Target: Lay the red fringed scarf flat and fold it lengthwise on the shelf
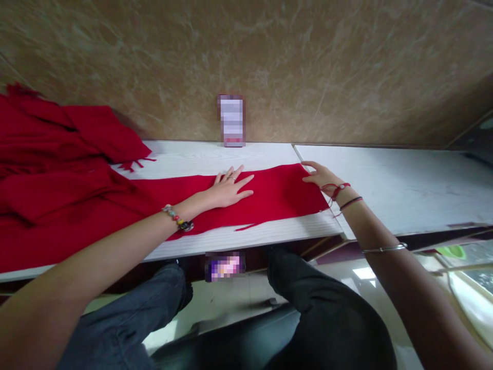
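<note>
A long red scarf [277, 192] lies flat along a white wood-grain tabletop [400, 185]. On the scarf's middle stretch rests my left hand [230, 190], palm down with its fingers spread. My right hand [316, 176] is at the scarf's right end, thumb and fingers apart, its fingertips touching the far corner and edge. To the left, the cloth runs into a loose heap of red fabric [57, 149] with fringed ends. A thin red strand [246, 227] sticks out at the scarf's near edge.
Behind the tabletop rises a brown marbled wall [269, 67], with a blurred-out upright rectangular thing [232, 122] against it. A second blurred-out thing [225, 267] is below the table's front edge, between my knees. A green bowl-like thing [451, 252] is low at the right.
</note>
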`<state>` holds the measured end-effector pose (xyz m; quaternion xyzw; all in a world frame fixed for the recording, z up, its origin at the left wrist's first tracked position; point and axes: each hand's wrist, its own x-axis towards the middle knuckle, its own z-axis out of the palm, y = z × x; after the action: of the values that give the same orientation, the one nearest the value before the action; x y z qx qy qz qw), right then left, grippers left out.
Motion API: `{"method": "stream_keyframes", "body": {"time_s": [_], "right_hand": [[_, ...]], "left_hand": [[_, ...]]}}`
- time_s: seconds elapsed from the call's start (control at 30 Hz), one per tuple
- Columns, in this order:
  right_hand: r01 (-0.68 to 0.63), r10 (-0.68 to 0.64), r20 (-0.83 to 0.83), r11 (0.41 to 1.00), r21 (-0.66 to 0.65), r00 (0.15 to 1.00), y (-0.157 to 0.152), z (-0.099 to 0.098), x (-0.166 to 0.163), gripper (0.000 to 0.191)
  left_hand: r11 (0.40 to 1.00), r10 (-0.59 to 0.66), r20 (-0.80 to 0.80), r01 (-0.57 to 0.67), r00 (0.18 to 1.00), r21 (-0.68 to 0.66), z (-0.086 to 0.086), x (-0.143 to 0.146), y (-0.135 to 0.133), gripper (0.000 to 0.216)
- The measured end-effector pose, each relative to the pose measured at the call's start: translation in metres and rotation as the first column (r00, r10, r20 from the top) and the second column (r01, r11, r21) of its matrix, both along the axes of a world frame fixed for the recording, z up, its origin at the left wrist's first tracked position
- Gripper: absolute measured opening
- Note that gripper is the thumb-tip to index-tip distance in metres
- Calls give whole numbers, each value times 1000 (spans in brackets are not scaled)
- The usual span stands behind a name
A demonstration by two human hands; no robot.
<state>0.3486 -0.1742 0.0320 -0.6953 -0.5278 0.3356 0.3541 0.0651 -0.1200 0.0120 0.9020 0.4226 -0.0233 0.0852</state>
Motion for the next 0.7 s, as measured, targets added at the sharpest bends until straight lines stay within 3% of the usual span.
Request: {"method": "stream_keyframes", "body": {"time_s": [0.07, 0.13, 0.2, 0.27, 0.37, 0.5, 0.6, 0.7], "right_hand": [[-85, 82, 27, 980, 180, 996, 1, 9, -4, 52], [-170, 99, 198, 909, 381, 975, 0, 17, -7, 44], [-238, 56, 368, 851, 468, 928, 1, 19, -7, 45], [-239, 23, 484, 890, 390, 875, 3, 14, -5, 50], [-161, 35, 615, 975, 151, 788, 8, 0, 0, 57], [-131, 50, 701, 989, 62, 712, 7, -8, 6, 64], [-104, 52, 683, 994, 35, 728, 6, 1, 4, 59], [-40, 39, 545, 999, -11, 837, 8, 17, -3, 52]], "left_hand": [[999, -25, -3, 25, 1000, 22, -2, -13, 0, 57], [998, -38, -7, 38, 999, 41, -3, -23, 1, 57], [998, -30, 0, 30, 1000, 60, -4, -30, 2, 59], [997, -19, 21, 17, 1000, 74, -4, -33, 3, 61], [998, -29, 56, 25, 998, 66, 3, -27, 1, 60], [983, -184, 78, 183, 980, 17, 21, 0, -17, 59], [937, -350, 57, 351, 935, 7, 26, 21, -38, 66], [908, -418, 58, 418, 907, 14, 21, 37, -54, 74]]}}
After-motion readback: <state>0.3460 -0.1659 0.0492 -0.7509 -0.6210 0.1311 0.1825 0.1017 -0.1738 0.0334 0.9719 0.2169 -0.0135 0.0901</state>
